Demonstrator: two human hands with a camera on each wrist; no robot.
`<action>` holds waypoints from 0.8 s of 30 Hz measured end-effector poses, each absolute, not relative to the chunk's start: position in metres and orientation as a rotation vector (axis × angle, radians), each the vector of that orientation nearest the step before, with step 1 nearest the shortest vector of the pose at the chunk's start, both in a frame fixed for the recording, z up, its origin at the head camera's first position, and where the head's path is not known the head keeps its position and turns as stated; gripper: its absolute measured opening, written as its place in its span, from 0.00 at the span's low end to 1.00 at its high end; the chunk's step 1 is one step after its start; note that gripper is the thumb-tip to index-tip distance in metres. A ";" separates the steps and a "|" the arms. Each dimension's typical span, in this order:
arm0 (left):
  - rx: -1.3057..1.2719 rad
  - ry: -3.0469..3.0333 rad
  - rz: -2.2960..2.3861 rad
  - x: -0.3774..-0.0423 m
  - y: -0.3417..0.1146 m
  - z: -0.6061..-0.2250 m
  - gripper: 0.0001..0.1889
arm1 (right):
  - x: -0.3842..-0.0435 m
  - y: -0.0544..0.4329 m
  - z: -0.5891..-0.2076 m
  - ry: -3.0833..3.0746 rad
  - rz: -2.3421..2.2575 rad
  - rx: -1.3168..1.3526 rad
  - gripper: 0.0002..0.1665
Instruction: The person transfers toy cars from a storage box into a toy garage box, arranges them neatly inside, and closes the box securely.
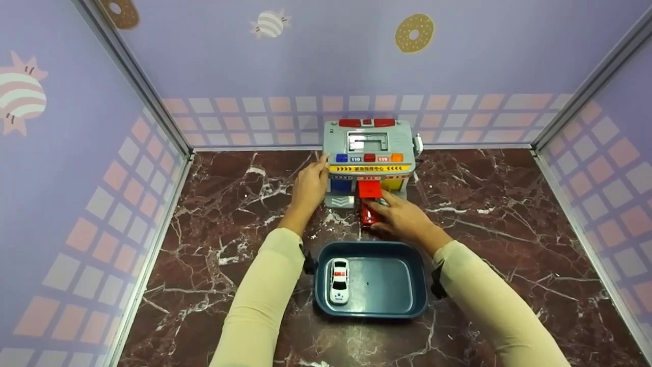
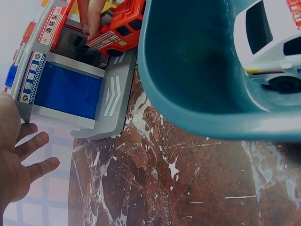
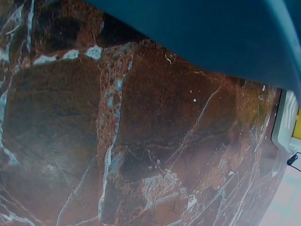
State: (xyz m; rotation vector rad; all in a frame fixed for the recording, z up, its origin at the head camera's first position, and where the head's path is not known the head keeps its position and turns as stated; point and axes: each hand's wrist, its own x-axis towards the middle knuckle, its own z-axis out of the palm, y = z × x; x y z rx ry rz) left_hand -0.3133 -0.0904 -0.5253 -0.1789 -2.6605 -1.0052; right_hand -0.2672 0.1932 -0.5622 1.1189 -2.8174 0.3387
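Red toy truck [image 1: 368, 216] at the mouth of the middle bay of the toy station [image 1: 370, 168], beneath its raised red door [image 1: 370, 189]; how far in it sits is hard to judge behind the fingers. Right hand [image 1: 407, 218] grips the truck. Left hand [image 1: 309, 186], fingers extended, rests at the station's left side. Nearer the person: blue tub [image 1: 389, 285], white police car [image 1: 339, 288] inside, along its left wall. All on marbled surface [image 1: 214, 229].
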 end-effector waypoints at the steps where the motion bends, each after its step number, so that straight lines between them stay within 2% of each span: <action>1: -0.185 -2.656 -1.009 -0.312 -0.090 -0.526 0.21 | -0.266 0.193 -0.563 -2.818 0.340 1.117 0.45; 24: -0.160 -2.686 -1.017 -0.312 -0.091 -0.523 0.21 | -0.265 0.188 -0.570 -2.523 0.227 1.134 0.37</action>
